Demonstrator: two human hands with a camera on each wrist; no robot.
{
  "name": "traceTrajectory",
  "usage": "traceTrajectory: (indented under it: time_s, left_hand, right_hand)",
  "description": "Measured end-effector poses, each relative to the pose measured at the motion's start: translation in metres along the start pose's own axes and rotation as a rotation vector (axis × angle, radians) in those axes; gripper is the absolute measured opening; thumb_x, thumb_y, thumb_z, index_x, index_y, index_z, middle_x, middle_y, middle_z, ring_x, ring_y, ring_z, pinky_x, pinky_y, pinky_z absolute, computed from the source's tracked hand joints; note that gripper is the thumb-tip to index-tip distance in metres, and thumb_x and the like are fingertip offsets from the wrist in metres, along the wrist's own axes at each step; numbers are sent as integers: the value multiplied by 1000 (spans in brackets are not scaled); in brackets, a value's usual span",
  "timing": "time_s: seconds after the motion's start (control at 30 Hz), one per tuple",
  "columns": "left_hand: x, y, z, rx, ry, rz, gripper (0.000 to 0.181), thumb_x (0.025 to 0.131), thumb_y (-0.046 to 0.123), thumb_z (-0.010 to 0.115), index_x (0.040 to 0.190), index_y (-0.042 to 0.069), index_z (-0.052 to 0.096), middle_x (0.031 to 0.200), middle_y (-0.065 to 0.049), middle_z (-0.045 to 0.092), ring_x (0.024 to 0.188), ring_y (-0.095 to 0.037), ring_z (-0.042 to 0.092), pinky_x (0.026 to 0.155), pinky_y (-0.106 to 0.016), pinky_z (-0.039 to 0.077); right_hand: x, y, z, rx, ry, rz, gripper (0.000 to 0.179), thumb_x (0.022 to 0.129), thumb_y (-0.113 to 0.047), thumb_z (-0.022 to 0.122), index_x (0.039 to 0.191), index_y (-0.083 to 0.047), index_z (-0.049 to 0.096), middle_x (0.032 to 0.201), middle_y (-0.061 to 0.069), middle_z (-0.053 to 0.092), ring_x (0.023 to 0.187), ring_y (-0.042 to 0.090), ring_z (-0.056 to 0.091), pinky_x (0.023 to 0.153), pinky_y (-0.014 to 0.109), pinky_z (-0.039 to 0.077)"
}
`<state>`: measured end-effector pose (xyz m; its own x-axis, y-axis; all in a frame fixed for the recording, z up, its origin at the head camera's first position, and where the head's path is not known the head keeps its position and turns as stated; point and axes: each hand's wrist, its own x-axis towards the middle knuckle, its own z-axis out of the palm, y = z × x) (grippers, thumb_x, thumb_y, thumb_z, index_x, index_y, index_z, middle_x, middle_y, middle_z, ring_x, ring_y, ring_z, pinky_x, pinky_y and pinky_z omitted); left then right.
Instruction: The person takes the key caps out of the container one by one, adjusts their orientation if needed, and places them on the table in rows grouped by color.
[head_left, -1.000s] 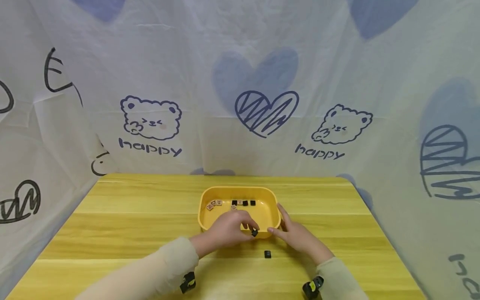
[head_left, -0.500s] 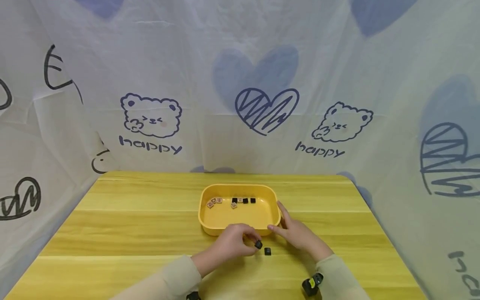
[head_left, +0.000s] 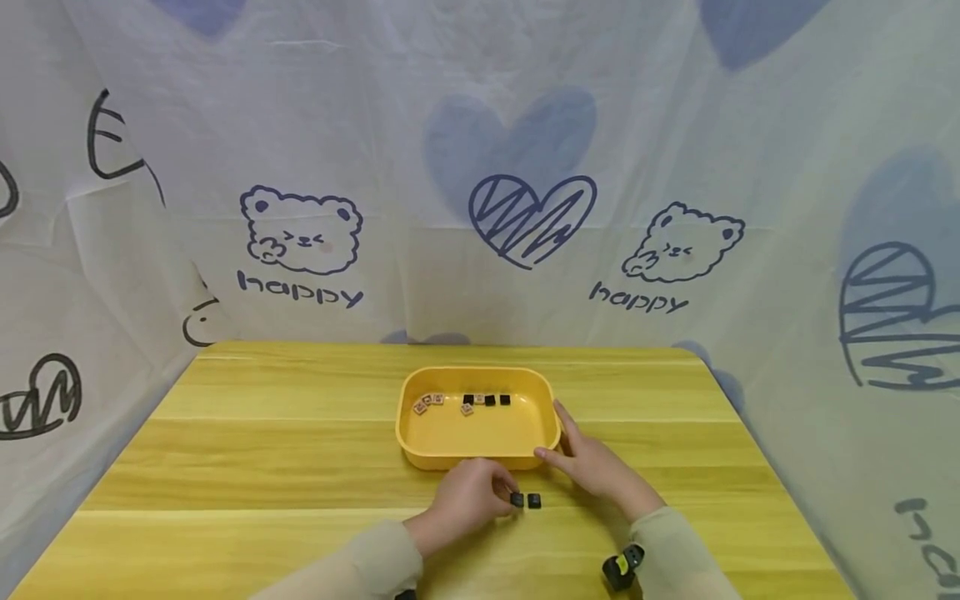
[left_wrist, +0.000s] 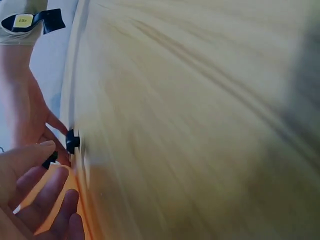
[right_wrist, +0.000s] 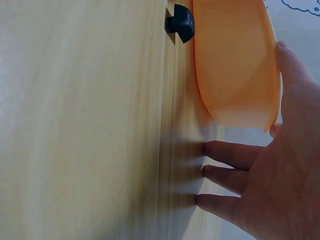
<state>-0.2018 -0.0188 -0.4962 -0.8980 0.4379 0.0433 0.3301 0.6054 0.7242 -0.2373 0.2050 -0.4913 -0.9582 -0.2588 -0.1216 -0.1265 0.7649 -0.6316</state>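
My left hand point(head_left: 468, 500) pinches a small black keycap point(head_left: 517, 500) between thumb and fingertips, low over the table in front of the tray. Just right of it, a second black keycap point(head_left: 534, 501) sits on the wood; the right wrist view shows this keycap point(right_wrist: 182, 24) close to the tray wall. At the tray's near right corner is my right hand point(head_left: 596, 473), its thumb touching the rim and its other fingers spread, straight, along the side and down to the table. The yellow tray point(head_left: 480, 461) holds several black and pale printed keycaps point(head_left: 438, 399) toward its back.
The wood-patterned table point(head_left: 262, 450) extends to both sides of the tray. A white cloth point(head_left: 420, 275) printed with hearts and bears hangs behind and around it. Black straps with small devices point(head_left: 621, 568) are on the wrists.
My left hand has moved from over the tray's front rim toward me and down, bringing its keycap beside the one on the table. My right hand has stayed at the tray corner.
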Motion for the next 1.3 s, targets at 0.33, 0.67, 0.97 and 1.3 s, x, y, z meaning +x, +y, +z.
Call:
traceTrajectory:
  time_s: [0.33, 0.67, 0.97, 1.3]
  left_hand:
    - [5, -1, 12, 94, -4, -87, 17, 68, 21, 90, 80, 23, 78, 64, 18, 58, 56, -2, 51, 52, -24, 42]
    - [9, -3, 15, 140, -6, -131, 16, 69, 23, 88, 81, 22, 77, 62, 15, 55, 55, -4, 50, 52, -26, 42]
    - [10, -3, 17, 172, 2, -125, 15, 70, 25, 88, 80, 24, 77, 62, 16, 55, 55, -4, 50, 51, -26, 41]
    - [11, -3, 19, 186, -16, -139, 15, 71, 26, 88, 80, 25, 76, 65, 17, 56, 56, -4, 50, 51, -27, 42]
  right_hand:
    - [2, 0, 1, -18, -10, 36, 92, 92, -58, 56, 158, -19, 5, 143, 23, 46, 97, 28, 61, 92, 50, 45]
    - [1, 1, 1, -12, -5, 14, 92, 93, -55, 56, 158, -17, 3, 143, 23, 45, 118, 42, 55, 100, 55, 40]
    - [1, 0, 2, -11, -1, 22, 92, 93, -55, 57, 158, -18, 4, 144, 22, 44, 118, 38, 55, 100, 54, 40]
    - [0, -1, 1, -22, 6, 24, 92, 92, -56, 57, 158, -17, 6, 141, 24, 47, 106, 31, 60, 95, 52, 44]
